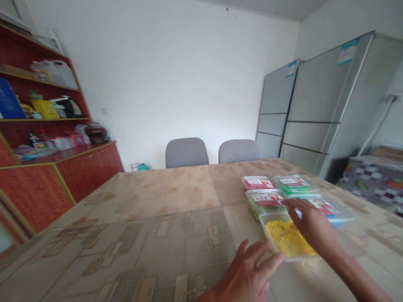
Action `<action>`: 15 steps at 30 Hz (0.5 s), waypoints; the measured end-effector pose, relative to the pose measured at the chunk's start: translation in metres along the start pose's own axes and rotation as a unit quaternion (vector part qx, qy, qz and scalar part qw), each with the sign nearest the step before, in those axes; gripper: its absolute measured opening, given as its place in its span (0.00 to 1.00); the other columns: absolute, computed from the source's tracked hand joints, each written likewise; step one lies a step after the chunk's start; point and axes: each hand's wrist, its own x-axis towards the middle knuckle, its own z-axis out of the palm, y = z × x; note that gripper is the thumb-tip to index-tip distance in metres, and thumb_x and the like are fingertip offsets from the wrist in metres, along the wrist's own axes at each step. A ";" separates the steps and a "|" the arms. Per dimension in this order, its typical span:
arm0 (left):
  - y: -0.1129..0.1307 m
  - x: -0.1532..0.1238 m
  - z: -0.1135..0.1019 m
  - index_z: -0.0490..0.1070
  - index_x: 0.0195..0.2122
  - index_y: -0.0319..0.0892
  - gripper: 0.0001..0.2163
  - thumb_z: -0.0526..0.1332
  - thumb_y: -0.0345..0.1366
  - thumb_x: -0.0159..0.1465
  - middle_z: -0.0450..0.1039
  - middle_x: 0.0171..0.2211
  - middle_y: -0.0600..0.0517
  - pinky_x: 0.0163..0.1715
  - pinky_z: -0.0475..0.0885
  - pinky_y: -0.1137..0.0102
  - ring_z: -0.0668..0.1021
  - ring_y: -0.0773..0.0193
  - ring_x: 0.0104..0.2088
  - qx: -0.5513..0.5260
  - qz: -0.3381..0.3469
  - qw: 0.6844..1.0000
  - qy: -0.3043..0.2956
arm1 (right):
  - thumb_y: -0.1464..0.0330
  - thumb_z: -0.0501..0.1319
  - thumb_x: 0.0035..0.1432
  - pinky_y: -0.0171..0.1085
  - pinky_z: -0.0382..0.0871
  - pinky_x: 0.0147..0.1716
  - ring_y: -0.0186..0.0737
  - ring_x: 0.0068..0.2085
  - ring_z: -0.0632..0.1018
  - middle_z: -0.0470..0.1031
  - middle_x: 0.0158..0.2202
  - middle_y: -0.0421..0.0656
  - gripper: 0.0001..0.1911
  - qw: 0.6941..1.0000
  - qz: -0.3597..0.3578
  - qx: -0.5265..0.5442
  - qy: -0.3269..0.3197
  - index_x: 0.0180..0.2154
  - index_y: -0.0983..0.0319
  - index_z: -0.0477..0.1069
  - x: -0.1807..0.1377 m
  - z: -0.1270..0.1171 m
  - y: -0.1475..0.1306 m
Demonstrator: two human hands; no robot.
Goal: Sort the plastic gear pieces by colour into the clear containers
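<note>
Several clear plastic food boxes lie on the right part of the table [141,235]. The nearest is a box of yellow food [285,239]. My left hand [252,272] lies flat beside its near left corner, fingers stretched out toward it. My right hand [310,226] reaches over its far right side, fingers extended and resting on it. Behind it are a box of green food [264,200] with a red label, a red box [257,182], a green box [294,183] and a blue-edged box [330,207].
Two grey chairs [187,152] stand at the table's far edge. Two grey refrigerators [317,113] stand at the right, a patterned covered box [374,178] beside them. A red wooden cabinet with cluttered shelves [47,126] lines the left wall.
</note>
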 end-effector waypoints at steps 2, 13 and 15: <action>0.005 0.000 -0.004 0.54 0.62 0.44 0.26 0.55 0.28 0.62 0.63 0.61 0.45 0.61 0.56 0.55 0.66 0.56 0.59 -0.002 -0.005 1.000 0.004 | 0.64 0.47 0.63 0.43 0.73 0.41 0.49 0.40 0.80 0.81 0.39 0.49 0.19 0.999 0.001 0.049 0.014 0.38 0.61 0.76 0.001 -0.001 -0.004; 0.012 0.001 -0.009 0.55 0.62 0.42 0.26 0.51 0.20 0.62 0.65 0.59 0.46 0.61 0.57 0.53 0.67 0.59 0.59 -0.011 -0.011 1.000 0.020 | 0.68 0.54 0.62 0.36 0.71 0.29 0.42 0.33 0.80 0.82 0.35 0.44 0.12 0.980 -0.085 0.158 -0.083 0.36 0.60 0.77 0.021 -0.046 -0.046; 0.009 0.000 -0.007 0.55 0.62 0.42 0.27 0.51 0.19 0.61 0.64 0.60 0.45 0.61 0.57 0.52 0.66 0.59 0.59 -0.013 -0.006 1.000 0.021 | 0.69 0.54 0.62 0.34 0.69 0.27 0.40 0.30 0.80 0.82 0.36 0.43 0.12 0.978 -0.102 0.145 -0.112 0.37 0.60 0.77 0.025 -0.059 -0.046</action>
